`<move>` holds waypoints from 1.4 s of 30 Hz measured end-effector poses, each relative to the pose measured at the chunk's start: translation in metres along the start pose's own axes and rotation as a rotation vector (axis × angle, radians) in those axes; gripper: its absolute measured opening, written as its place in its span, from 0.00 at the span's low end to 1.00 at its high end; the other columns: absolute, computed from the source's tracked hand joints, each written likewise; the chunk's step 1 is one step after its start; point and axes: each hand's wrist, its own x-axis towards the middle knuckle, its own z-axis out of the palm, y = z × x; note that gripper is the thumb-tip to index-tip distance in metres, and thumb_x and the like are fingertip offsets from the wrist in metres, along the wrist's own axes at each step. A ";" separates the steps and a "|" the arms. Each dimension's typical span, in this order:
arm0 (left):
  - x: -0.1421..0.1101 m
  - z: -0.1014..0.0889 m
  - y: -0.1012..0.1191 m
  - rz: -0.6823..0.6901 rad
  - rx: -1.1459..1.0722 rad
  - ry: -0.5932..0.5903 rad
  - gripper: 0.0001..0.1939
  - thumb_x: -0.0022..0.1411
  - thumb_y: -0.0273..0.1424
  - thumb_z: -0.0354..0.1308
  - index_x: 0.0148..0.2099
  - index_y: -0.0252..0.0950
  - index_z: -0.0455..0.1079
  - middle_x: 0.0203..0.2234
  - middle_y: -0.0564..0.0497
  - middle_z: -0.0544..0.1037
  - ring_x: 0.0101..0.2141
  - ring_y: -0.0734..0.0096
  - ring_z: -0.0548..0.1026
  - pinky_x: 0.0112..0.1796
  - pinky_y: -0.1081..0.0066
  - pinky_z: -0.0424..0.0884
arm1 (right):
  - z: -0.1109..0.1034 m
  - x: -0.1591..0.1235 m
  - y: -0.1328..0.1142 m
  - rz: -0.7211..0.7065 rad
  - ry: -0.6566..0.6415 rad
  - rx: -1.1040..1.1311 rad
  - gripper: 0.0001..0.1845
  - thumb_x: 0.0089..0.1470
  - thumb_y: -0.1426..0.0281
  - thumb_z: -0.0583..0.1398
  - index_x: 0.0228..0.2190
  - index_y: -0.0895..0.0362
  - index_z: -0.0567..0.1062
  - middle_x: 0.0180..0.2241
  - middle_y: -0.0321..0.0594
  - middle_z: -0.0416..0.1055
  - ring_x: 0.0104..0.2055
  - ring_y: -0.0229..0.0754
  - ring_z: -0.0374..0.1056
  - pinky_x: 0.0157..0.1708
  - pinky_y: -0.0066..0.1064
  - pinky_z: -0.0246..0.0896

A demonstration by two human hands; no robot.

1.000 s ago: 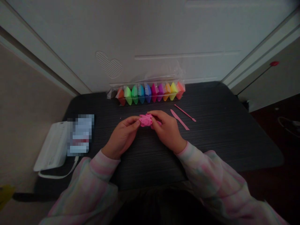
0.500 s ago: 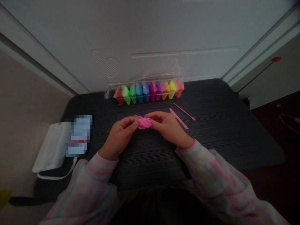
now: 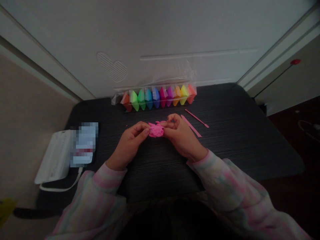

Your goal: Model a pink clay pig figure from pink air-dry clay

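A lump of pink modelling clay with a ragged, layered surface is held up between both hands over the dark table. My left hand pinches its left edge between thumb and fingers. On the other side, my right hand grips the clay with thumb and index finger, the other fingers curled behind. Just beyond the right hand lie a pink plastic knife, partly covered by that hand, and a thin pink modelling stick.
A clear bag holding several coloured clay packets stands at the table's back, against a white panel. At the left are a phone with a blurred screen, a white box-like device and a white cable.
The clay has been turned and shifted slightly between my fingers. The fingers of my right hand have lifted and curled, while my left hand keeps its pinch. The view has tilted a little.
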 end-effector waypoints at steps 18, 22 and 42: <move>-0.001 0.005 0.001 0.085 0.184 0.098 0.05 0.53 0.30 0.56 0.34 0.36 0.70 0.31 0.52 0.73 0.34 0.70 0.70 0.38 0.71 0.64 | -0.007 -0.001 0.007 -0.321 0.015 -0.399 0.13 0.42 0.76 0.59 0.31 0.53 0.61 0.30 0.33 0.71 0.34 0.34 0.69 0.36 0.29 0.64; 0.000 0.008 -0.003 0.012 -0.076 0.105 0.09 0.48 0.27 0.61 0.35 0.36 0.69 0.33 0.51 0.76 0.36 0.69 0.73 0.40 0.70 0.67 | -0.009 -0.003 0.011 -0.537 0.057 -0.609 0.09 0.46 0.75 0.57 0.32 0.54 0.67 0.35 0.37 0.67 0.40 0.36 0.67 0.42 0.32 0.64; -0.002 0.007 -0.010 0.044 0.017 0.105 0.13 0.47 0.27 0.61 0.39 0.36 0.72 0.38 0.49 0.76 0.38 0.68 0.74 0.44 0.68 0.67 | -0.014 -0.006 0.012 -0.521 -0.042 -0.942 0.09 0.48 0.74 0.55 0.33 0.54 0.72 0.34 0.38 0.72 0.38 0.40 0.67 0.40 0.36 0.61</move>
